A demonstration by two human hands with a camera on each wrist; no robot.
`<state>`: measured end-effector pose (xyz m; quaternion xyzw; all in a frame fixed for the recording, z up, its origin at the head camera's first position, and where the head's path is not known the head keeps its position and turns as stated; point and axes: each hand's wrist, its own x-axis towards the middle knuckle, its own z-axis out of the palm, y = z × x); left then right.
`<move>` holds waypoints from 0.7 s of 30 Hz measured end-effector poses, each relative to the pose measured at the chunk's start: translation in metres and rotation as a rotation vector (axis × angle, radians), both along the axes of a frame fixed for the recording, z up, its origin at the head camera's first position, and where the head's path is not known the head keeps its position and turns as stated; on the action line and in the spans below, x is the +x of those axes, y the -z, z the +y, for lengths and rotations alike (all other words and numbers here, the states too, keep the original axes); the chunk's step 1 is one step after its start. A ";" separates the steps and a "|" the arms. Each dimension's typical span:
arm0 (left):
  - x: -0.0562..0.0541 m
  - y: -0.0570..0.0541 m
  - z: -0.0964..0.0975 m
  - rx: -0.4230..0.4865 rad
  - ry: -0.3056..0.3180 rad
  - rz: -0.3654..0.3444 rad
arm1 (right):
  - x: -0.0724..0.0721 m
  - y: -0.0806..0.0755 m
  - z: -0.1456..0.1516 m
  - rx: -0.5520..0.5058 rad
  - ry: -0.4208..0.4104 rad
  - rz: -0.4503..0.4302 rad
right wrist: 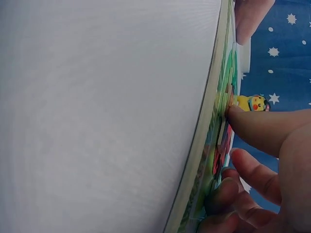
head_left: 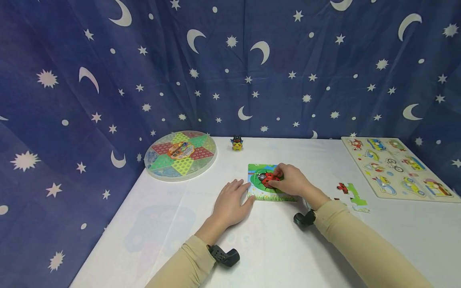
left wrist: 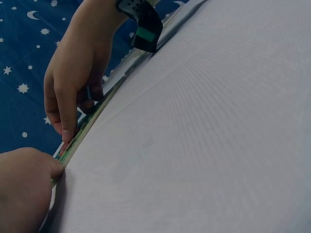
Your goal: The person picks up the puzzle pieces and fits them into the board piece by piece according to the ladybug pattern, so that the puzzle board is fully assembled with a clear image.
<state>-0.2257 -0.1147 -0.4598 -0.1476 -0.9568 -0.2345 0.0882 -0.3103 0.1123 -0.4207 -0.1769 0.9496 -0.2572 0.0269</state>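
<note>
A square ladybug jigsaw puzzle [head_left: 264, 197] lies on the white table in front of me, its red beetle on a green circle. My left hand [head_left: 230, 204] rests on the table at the puzzle's left edge, fingers extended, the thumb by the near corner. From the right, my right hand [head_left: 293, 181] reaches over the picture and pinches a puzzle piece [right wrist: 223, 136] at the ladybug's body between thumb and fingers. That piece is partly covered by the fingers. Several loose puzzle pieces [head_left: 356, 197], red and green, lie right of the board, partly behind the right forearm.
A round Chinese checkers board [head_left: 153, 173] lies at the back left. Near the curtain [head_left: 230, 80] stands a small yellow figurine [head_left: 237, 143]. A wooden vehicle peg puzzle [head_left: 390, 186] lies at the right. Each wrist wears a black strapped device [head_left: 225, 256].
</note>
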 end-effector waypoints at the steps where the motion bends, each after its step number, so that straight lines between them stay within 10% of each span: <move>1: 0.000 0.000 0.000 0.000 -0.001 -0.001 | 0.000 0.000 -0.001 0.003 0.001 0.001; 21: 0.000 -0.002 -0.001 -0.002 0.003 -0.018 | 0.004 -0.002 -0.002 -0.013 0.029 -0.025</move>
